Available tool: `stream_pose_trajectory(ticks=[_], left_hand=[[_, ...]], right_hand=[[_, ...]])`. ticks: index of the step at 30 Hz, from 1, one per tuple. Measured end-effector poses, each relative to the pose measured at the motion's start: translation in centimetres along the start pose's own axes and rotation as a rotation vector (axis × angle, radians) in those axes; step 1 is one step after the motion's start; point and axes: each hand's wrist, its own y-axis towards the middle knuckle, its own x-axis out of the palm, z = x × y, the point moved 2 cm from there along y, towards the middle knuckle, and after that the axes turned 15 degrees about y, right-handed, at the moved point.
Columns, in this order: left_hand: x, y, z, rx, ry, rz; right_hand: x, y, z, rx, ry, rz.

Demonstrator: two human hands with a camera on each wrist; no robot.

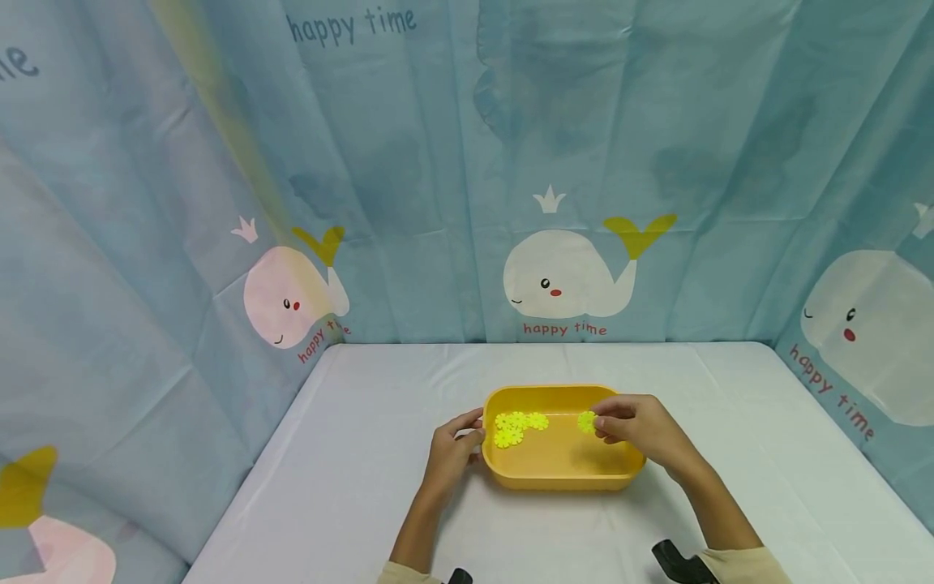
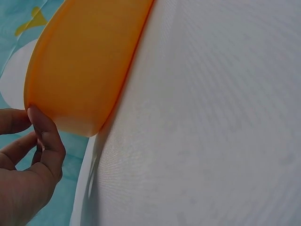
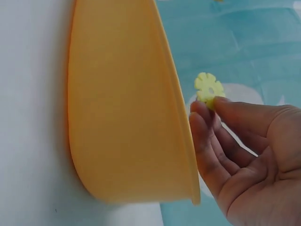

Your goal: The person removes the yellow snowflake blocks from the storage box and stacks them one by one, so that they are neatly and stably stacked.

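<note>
A yellow-orange plastic tray [image 1: 562,478] with raised walls stands on the table. Its left rim is pinched between the thumb and fingers of my left hand [image 1: 448,458], and the left wrist view shows that grip on the tray's edge [image 2: 84,70]. Over the tray's right side, my right hand [image 1: 645,426] pinches a small yellow flower-shaped plastic piece [image 3: 208,88] by its lower edge, between thumb and fingertips. Several similar yellow flower pieces [image 1: 511,430] lie in the tray's left part, some overlapping or joined; which, I cannot tell.
A white cloth [image 1: 350,454] covers the table. Blue curtains [image 1: 423,162] with whale prints hang behind and along both sides. Black straps or mounts [image 1: 682,564] show near the wrists at the bottom edge.
</note>
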Motion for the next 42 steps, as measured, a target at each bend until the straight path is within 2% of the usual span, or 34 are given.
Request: stream_pose_trajectory(ticks=[11,27,36,42], left_hand=[[0.0,0.0,0.2,0.002,-0.004,-0.010],[0.0,0.1,0.0,-0.004,-0.028,0.001],[0.1,0.0,0.1,-0.005,-0.033,-0.006],[0.1,0.1,0.0,-0.005,-0.033,-0.009]], right_hand=[[-3.3,-0.8,0.3,0.045,-0.012,0.129],[-8.4,-2.3,2.3,0.068,0.008,0.191],[-10.4,-2.1,4.1,0.172,0.027,0.219],[-11.2,-2.1,5.2,0.204,0.015,0.227]])
